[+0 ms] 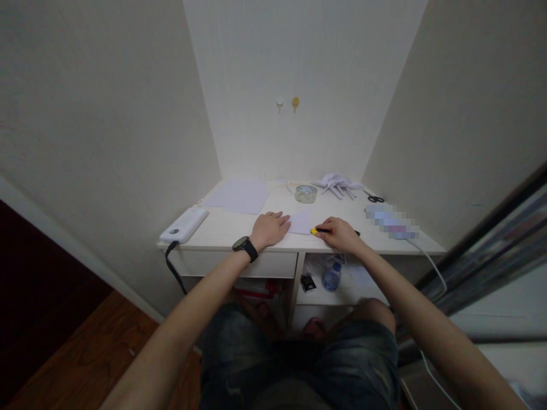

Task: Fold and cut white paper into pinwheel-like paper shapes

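My left hand (270, 229), with a black watch (245, 247) on its wrist, lies flat on the desk, fingers stretched over the left edge of a small white sheet of paper (299, 222). My right hand (337, 233) is closed around a slim black tool with a yellow end (314, 232). That yellow end sits at the sheet's lower right corner, and the dark rear end sticks out past the hand. The fingers cover most of the tool, so its exact kind cannot be made out.
Behind my hands are larger white sheets (241, 195), a roll of clear tape (306, 194), folded paper pieces (337, 183) and scissors (376, 199). A white power bank (184, 225) lies left, a blurred-out device (391, 222) right. Below, a shelf holds a plastic bottle (332, 277).
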Demonstrator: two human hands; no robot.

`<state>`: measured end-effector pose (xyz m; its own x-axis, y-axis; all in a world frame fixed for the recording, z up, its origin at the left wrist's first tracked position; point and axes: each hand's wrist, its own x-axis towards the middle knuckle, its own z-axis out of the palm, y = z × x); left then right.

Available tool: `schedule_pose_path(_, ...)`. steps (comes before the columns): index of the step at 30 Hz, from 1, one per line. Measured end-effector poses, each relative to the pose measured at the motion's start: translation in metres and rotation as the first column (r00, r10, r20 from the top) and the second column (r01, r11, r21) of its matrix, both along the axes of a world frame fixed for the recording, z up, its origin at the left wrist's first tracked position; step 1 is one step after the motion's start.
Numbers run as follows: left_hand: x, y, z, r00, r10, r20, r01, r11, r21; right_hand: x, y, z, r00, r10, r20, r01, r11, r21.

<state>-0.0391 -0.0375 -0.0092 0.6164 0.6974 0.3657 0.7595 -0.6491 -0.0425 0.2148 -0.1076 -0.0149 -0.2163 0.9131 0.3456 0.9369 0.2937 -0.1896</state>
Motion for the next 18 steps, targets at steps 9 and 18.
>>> schedule_pose_path(9, -0.007, 0.019, -0.002, 0.985, -0.164, -0.052, 0.151, 0.97, -0.192, -0.001, 0.004, -0.002, 0.995, -0.036, -0.093, 0.034, 0.999, -0.019)
schedule_pose_path(18, -0.004, 0.019, -0.003, 0.976, -0.149, -0.162, 0.093, 0.947, -0.308, -0.008, 0.01, -0.001, 0.997, -0.014, -0.073, 0.013, 1.0, -0.019)
